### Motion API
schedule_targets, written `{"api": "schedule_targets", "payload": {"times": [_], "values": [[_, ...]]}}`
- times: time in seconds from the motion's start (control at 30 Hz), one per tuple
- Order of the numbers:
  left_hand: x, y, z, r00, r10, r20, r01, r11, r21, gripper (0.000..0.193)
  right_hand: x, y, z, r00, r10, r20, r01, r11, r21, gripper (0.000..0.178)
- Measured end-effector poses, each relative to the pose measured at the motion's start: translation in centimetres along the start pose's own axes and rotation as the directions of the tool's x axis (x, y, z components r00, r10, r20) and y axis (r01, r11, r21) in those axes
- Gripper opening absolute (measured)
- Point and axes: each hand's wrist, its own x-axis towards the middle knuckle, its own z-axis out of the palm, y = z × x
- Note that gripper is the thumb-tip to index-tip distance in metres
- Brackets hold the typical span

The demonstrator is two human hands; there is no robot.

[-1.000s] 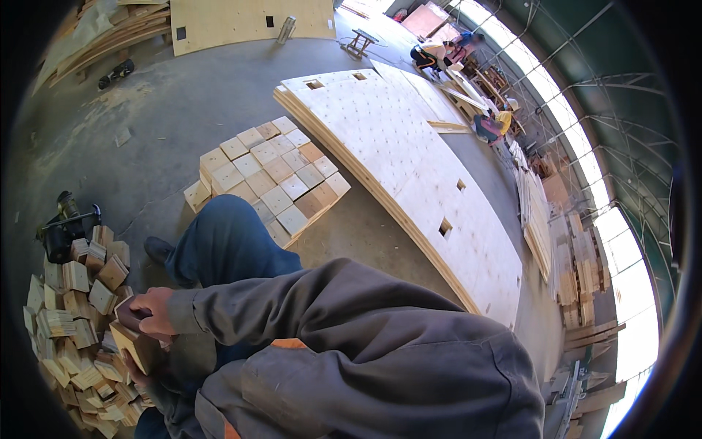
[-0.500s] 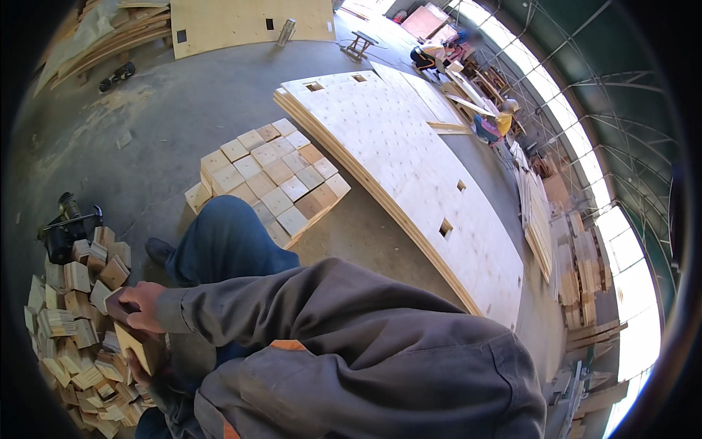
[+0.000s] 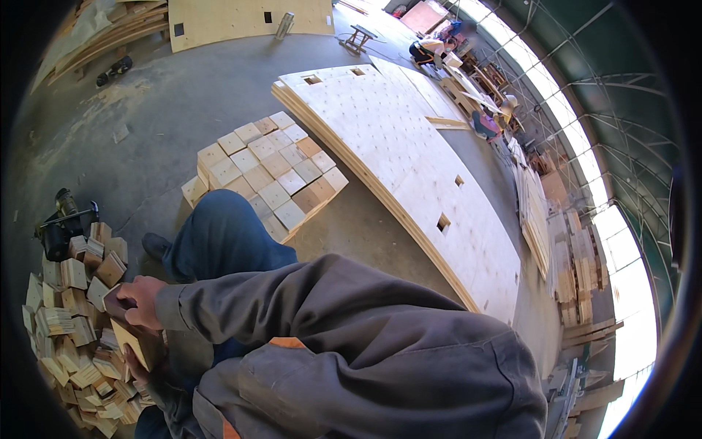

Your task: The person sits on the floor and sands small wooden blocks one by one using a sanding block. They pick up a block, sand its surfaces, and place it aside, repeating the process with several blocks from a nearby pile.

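Note:
My right hand [image 3: 143, 298] is closed round a dark brown flat pad [image 3: 115, 304] that looks like a sanding block. The pad sits at the upper end of a pale wooden block [image 3: 139, 342]; whether it is pressed on the wood is hard to tell. From below, my left hand [image 3: 136, 364] grips that wooden block, its fingers partly hidden behind it. Both hands are at the left, beside a loose heap of cut wooden blocks [image 3: 75, 301].
Beyond my knee stands a neat stack of wooden blocks [image 3: 257, 178]. A large stack of plywood sheets [image 3: 395, 161] lies to its right. A black power tool [image 3: 62, 227] rests behind the heap. Two people [image 3: 428, 51] work at the far right among timber.
The brown pad has tilted in my right hand, and its pale edge no longer shows. My left hand keeps the wooden block in nearly the same place. The whole view has shifted slightly.

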Motion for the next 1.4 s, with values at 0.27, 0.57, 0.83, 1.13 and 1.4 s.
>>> {"api": "schedule_targets", "payload": {"times": [0.27, 0.57, 0.83, 1.13, 1.4], "values": [[0.5, 3.6, 0.4, 0.962, -0.064, -0.264, -0.019, 0.954, -0.301, 0.071, -2.0, 0.5, 0.0, 0.994, -0.015, 0.11, 0.016, 1.0, -0.012, 0.056], [-1.9, 5.0, 4.3, 0.956, -0.291, -0.02, 0.273, 0.917, -0.291, 0.071, -0.6, 0.1, 0.0, 0.998, 0.038, 0.046, -0.036, 0.999, -0.024, 0.053], [-1.3, 4.1, 4.1, 0.967, -0.25, -0.043, 0.229, 0.934, -0.275, 0.064, -0.5, 1.1, -0.1, 1.0, 0.022, 0.019, -0.022, 0.999, 0.023, 0.055], [-1.1, 7.1, 3.5, 0.904, -0.356, -0.235, 0.179, 0.817, -0.547, 0.065, -1.3, 0.6, 0.3, 0.995, 0.026, 0.091, -0.026, 1.0, -0.001, 0.053], [-0.4, 2.2, 2.2, 0.957, -0.249, -0.147, 0.208, 0.946, -0.25, 0.062, 0.4, 0.7, 0.4, 0.999, 0.053, 0.002, -0.053, 0.999, 0.002, 0.054]]}}
